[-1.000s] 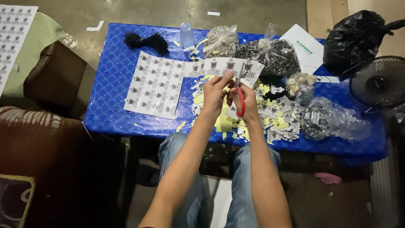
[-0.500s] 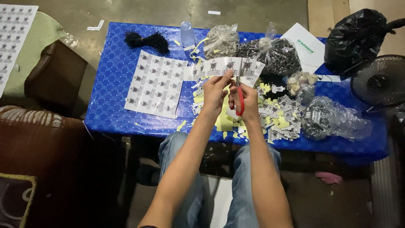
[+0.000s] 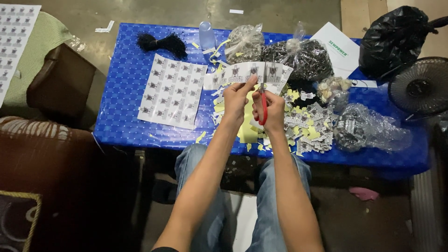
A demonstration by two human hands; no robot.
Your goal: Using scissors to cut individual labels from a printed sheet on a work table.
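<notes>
Above the blue desk (image 3: 126,116) we hold a printed label strip (image 3: 245,73) in the left hand (image 3: 237,98), pinched at its lower edge, while the right hand (image 3: 271,109) grips red-handled scissors (image 3: 263,100) whose blades stand across the strip. A pile of cut tags (image 3: 310,126) with yellow scraps lies just right of our hands, so a good share looks done. One uncut sheet (image 3: 170,91) rests to the left, untouched.
</notes>
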